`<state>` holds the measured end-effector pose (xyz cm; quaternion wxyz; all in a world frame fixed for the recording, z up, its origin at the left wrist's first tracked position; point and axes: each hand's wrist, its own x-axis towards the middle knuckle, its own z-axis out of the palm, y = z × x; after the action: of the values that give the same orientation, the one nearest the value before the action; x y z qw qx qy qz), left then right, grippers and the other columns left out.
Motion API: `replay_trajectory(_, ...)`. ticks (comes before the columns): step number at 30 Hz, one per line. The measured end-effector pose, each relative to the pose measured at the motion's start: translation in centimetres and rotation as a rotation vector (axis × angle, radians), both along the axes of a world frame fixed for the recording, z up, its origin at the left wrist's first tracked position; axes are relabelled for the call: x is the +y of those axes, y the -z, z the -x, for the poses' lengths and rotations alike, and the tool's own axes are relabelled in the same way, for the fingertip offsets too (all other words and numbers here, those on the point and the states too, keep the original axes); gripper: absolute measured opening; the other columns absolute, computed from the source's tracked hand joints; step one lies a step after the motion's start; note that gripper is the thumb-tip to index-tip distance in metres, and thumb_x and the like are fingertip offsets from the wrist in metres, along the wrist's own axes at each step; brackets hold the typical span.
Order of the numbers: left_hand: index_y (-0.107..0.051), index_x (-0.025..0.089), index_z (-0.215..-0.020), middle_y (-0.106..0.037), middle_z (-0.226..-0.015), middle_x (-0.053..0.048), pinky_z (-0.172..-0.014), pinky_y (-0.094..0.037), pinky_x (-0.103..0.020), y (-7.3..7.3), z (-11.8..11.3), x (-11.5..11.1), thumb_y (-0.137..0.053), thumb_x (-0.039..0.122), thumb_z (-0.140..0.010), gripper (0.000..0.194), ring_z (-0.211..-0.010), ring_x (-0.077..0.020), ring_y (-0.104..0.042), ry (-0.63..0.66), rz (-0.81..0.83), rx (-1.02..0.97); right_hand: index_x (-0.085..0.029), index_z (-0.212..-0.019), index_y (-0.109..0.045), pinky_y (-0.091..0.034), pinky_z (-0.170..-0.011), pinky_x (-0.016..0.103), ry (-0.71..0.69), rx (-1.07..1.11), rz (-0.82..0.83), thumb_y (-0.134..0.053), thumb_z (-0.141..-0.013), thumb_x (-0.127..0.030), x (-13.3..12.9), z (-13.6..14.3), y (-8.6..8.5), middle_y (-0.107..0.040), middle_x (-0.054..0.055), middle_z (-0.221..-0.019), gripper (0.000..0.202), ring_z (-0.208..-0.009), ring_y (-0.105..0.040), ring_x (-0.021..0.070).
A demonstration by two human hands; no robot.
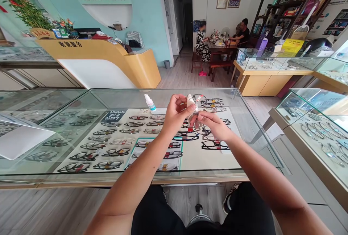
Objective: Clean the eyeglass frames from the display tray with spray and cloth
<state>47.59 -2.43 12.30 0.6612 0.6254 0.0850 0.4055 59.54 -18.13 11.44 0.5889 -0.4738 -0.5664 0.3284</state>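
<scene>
Over the glass showcase (106, 171), my left hand (178, 111) is closed on a pale cloth (190, 101), its thumb pressed against it. My right hand (213, 122) pinches a pair of eyeglasses (199, 98) close beside the cloth. The glasses have thin frames and a small red-and-white tag; my fingers hide part of them. Left of my hands, a white spray bottle (150, 103) with a blue-banded label stands upright on the glass top. Beneath the glass lie rows of eyeglasses (108, 151), some with red or yellow tags.
A white panel-like object (21, 137) rests on the showcase at the left. Another glass showcase (320, 126) stands to the right. Farther off are a wooden counter (144, 68) and two people seated at a dark table (223, 46).
</scene>
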Motion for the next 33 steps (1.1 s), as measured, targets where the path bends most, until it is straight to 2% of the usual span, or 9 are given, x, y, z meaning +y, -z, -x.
replay_trajectory(3,-0.074,0.021,-0.103,-0.081,-0.093,-0.004,-0.070,-0.058,-0.027,-0.2,0.1,0.1,-0.105,0.066,-0.074,0.062,-0.077,-0.0162,-0.073,0.111,0.005,0.090,-0.023,-0.100,-0.080,-0.056,-0.096,0.040,-0.018,-0.006,-0.007,-0.062,-0.113,-0.070,-0.1,-0.2,-0.1,-0.079,0.007,-0.105,0.052,-0.092,-0.068,0.0232)
replay_trajectory(7,-0.081,0.020,-0.105,-0.072,-0.068,0.000,-0.057,-0.057,-0.034,-0.4,0.5,-0.1,-0.093,0.071,-0.087,0.055,-0.050,-0.0156,-0.061,0.292,-0.016,0.154,-0.023,-0.100,-0.080,-0.055,-0.094,0.040,-0.060,0.001,-0.011,-0.062,-0.115,-0.064,-0.2,-0.5,-0.3,-0.079,0.007,-0.102,0.048,-0.090,-0.068,0.0225)
replay_trajectory(11,-0.077,0.021,-0.097,-0.067,-0.061,0.003,-0.053,-0.058,-0.034,-0.4,0.7,-0.4,-0.098,0.068,-0.084,0.053,-0.042,-0.0144,-0.058,0.314,0.021,0.136,-0.022,-0.100,-0.083,-0.054,-0.093,0.039,-0.097,0.009,-0.001,-0.062,-0.116,-0.061,-0.1,-0.5,-0.4,-0.081,0.007,-0.104,0.047,-0.090,-0.067,0.0220)
replay_trajectory(13,-0.075,0.021,-0.092,-0.065,-0.060,0.004,-0.049,-0.055,-0.032,-0.5,0.6,-0.4,-0.099,0.066,-0.082,0.052,-0.039,-0.0126,-0.055,0.302,0.027,0.126,-0.022,-0.103,-0.085,-0.054,-0.094,0.040,-0.100,-0.005,0.012,-0.062,-0.115,-0.063,-0.1,-0.6,-0.3,-0.082,0.007,-0.104,0.048,-0.091,-0.068,0.0222)
replay_trajectory(16,-0.078,0.020,-0.089,-0.066,-0.064,0.003,-0.047,-0.048,-0.027,-0.4,0.5,-0.1,-0.103,0.065,-0.077,0.053,-0.044,-0.0101,-0.053,0.230,0.030,0.099,-0.023,-0.106,-0.087,-0.054,-0.093,0.039,-0.023,-0.081,0.035,-0.063,-0.114,-0.067,-0.3,-1.1,-0.4,-0.081,0.006,-0.100,0.051,-0.093,-0.069,0.0229)
replay_trajectory(19,-0.081,0.020,-0.088,-0.071,-0.073,0.000,-0.054,-0.050,-0.025,-0.4,0.6,0.3,-0.105,0.067,-0.072,0.055,-0.058,-0.0119,-0.060,0.163,0.029,0.075,-0.024,-0.106,-0.088,-0.052,-0.086,0.037,0.146,-0.192,-0.003,-0.067,-0.110,-0.071,-0.5,-1.9,-0.5,-0.080,0.005,-0.097,0.052,-0.091,-0.067,0.0222)
replay_trajectory(21,-0.082,0.019,-0.088,-0.071,-0.074,-0.001,-0.057,-0.050,-0.026,-0.4,0.8,0.5,-0.105,0.067,-0.072,0.055,-0.063,-0.0130,-0.062,0.166,0.028,0.071,-0.024,-0.102,-0.088,-0.050,-0.082,0.036,0.200,-0.219,-0.049,-0.070,-0.108,-0.072,-0.6,-2.4,-0.6,-0.080,0.005,-0.094,0.051,-0.087,-0.065,0.0209)
replay_trajectory(27,-0.078,0.019,-0.088,-0.073,-0.080,-0.003,-0.061,-0.051,-0.029,-0.7,1.2,0.5,-0.105,0.066,-0.072,0.057,-0.067,-0.0161,-0.064,0.264,0.046,0.090,-0.024,-0.086,-0.085,-0.052,-0.083,0.038,0.179,-0.168,-0.061,-0.077,-0.104,-0.073,-0.7,-2.9,-0.8,-0.082,0.005,-0.088,0.053,-0.085,-0.069,0.0215)
replay_trajectory(33,-0.079,0.022,-0.098,-0.074,-0.082,-0.004,-0.057,-0.048,-0.029,-1.1,1.4,0.4,-0.104,0.065,-0.076,0.054,-0.066,-0.0167,-0.064,0.299,0.011,0.120,-0.023,-0.084,-0.084,-0.053,-0.084,0.037,0.171,-0.121,-0.053,-0.078,-0.103,-0.074,-0.9,-2.8,-0.6,-0.082,0.005,-0.087,0.054,-0.085,-0.070,0.0211)
